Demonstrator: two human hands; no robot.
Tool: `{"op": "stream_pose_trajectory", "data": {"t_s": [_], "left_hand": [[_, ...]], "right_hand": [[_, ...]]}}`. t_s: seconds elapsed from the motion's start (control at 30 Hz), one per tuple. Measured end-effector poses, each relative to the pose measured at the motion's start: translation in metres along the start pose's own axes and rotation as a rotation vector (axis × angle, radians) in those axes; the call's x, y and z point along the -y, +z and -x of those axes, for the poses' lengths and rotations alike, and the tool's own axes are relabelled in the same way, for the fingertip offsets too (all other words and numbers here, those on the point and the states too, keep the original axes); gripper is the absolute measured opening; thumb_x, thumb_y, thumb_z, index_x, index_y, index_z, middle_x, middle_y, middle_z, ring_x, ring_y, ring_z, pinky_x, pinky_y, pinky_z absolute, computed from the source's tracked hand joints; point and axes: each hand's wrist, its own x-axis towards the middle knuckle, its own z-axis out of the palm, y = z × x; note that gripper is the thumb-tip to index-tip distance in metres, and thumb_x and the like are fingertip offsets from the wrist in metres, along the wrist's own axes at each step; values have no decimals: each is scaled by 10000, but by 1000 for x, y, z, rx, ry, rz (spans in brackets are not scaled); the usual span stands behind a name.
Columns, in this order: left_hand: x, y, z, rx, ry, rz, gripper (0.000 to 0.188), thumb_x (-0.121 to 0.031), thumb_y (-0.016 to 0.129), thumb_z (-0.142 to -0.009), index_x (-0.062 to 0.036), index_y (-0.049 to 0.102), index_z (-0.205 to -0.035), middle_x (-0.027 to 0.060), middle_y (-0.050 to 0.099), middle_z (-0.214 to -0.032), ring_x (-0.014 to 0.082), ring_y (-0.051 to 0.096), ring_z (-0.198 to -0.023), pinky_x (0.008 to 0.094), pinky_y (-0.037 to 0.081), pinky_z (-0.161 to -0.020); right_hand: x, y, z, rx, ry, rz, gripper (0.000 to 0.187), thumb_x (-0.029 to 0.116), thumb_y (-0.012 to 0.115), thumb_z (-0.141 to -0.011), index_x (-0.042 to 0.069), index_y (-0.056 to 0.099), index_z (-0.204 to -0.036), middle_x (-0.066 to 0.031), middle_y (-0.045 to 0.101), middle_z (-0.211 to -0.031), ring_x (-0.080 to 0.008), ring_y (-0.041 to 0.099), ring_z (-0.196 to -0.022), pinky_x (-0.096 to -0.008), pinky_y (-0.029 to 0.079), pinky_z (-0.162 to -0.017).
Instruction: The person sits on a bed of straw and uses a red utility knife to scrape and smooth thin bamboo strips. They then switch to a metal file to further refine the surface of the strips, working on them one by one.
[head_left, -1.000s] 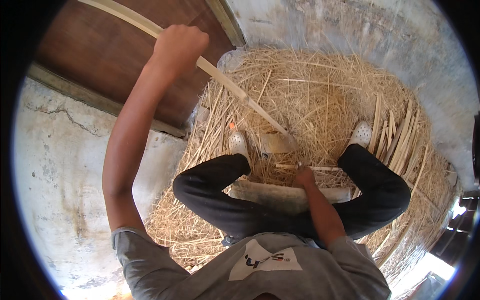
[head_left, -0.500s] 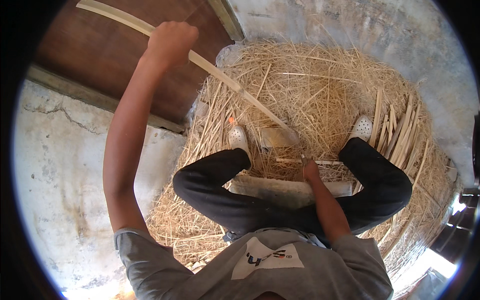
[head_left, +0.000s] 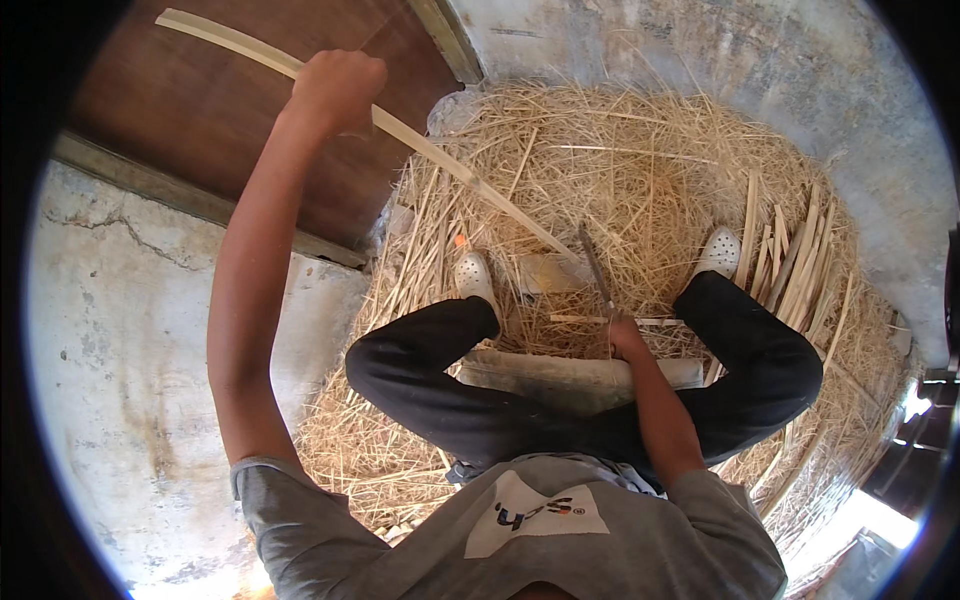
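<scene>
My left hand, raised at the upper left, is closed around a long pale bamboo strip. The strip slants down to the right, and its lower end meets a small tan block on the straw; whether they touch, I cannot tell. Low between my knees, my right hand grips a knife by its handle. The thin dark blade points away from me, just right of the strip's lower end and apart from it. My fingers hide the handle.
A thick greyish log lies across in front of my lap. Loose straw-like shavings cover the floor around my white clogs. Split sticks are bundled at the right. Walls and a brown door panel stand close by.
The knife blade has swung into clear view, pointing away from me beside the strip. My left hand and the strip have shifted slightly; the right hand has barely moved.
</scene>
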Motion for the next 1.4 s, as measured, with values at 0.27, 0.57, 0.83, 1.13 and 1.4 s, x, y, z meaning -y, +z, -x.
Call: {"op": "stream_pose_trajectory", "data": {"t_s": [0.27,0.57,0.83,1.13,1.4], "left_hand": [[-21,-40,12,39,43,45,472,-441,881,-537,-67,702,-763,99,693,-763,303,688,-736,395,552,-670],[-37,-49,30,-216,160,65,418,-410,853,-572,-63,681,-728,111,672,-761,309,667,-752,406,527,-677],[-32,-43,30,-89,126,63,370,-370,842,-606,-70,690,-760,103,677,-775,298,674,-783,394,540,-692],[-48,-63,27,-75,115,-61,331,-333,857,-619,-96,718,-803,66,701,-840,248,700,-825,351,572,-678],[-65,-82,23,-115,160,-3,353,-320,866,-616,-109,740,-869,49,710,-860,233,700,-857,347,585,-671]], "right_hand": [[113,32,128,-52,-725,-35,214,69,594,-795,0,546,-992,-124,576,-686,-249,585,-594,-402,479,-562],[196,72,213,-116,-850,-172,337,116,624,-768,-35,489,-1038,-251,603,-755,-459,615,-748,-486,486,-678],[179,63,218,-124,-834,-96,411,127,632,-757,-35,523,-1119,-272,619,-843,-451,618,-826,-476,499,-735],[157,65,198,-198,-939,-179,409,144,645,-764,-9,543,-1129,-279,633,-927,-468,611,-896,-486,504,-762],[160,43,192,-211,-769,-115,350,105,632,-755,-37,537,-1060,-288,617,-846,-476,608,-853,-480,489,-741]]}}
